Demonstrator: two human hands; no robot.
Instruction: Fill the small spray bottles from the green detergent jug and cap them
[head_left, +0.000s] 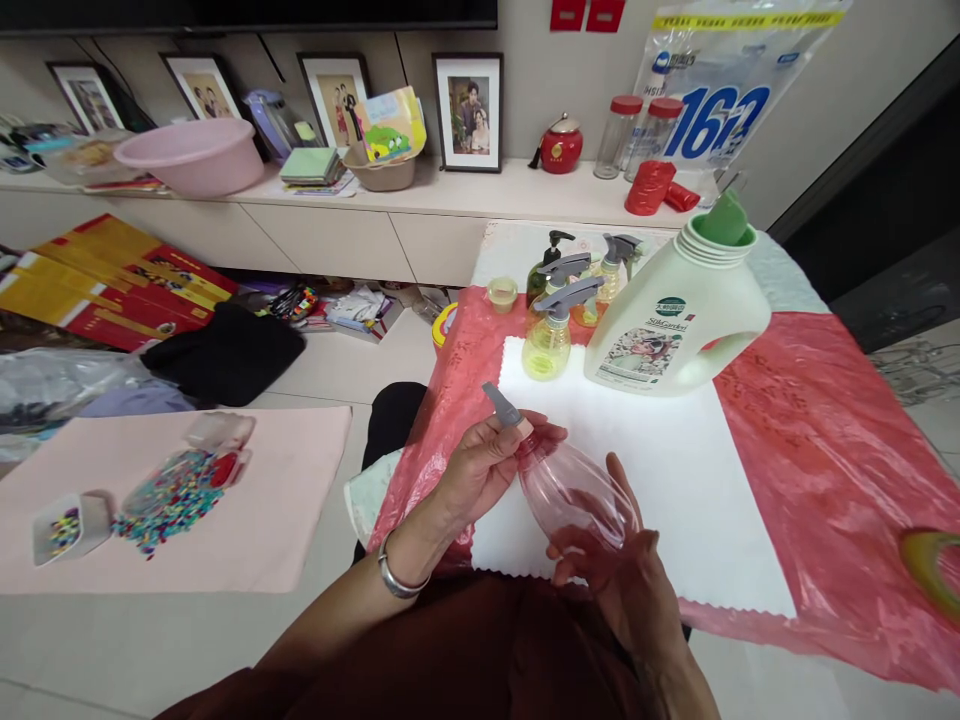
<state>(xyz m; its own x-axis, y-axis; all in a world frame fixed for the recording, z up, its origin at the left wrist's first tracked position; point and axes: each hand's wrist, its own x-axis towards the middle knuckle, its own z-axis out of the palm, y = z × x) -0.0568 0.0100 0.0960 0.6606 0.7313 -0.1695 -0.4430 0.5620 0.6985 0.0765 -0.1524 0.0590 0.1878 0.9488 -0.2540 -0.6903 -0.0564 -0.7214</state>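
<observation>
A clear pink spray bottle [574, 490] with a grey spray head [502, 405] is held tilted over the white cloth [705, 500]. My left hand [484, 460] is closed round its neck, just below the head. Against the bottle's lower end rest the spread fingers of my right hand [619, 570], supporting it. The bottle looks see-through, with no liquid that I can make out. Beyond it stands a yellowish spray bottle [546, 350] with a grey trigger, and to its right a large pale green detergent jug [675, 310] with a green piece in its open mouth.
Behind the yellowish bottle are a dark pump bottle [536, 280], more spray bottles and a small cup [502, 293]. Red plastic sheeting [825, 430] covers the table, with a tape roll [930, 565] at right. Colourful beads [169, 500] lie on a pink mat [277, 500] at left.
</observation>
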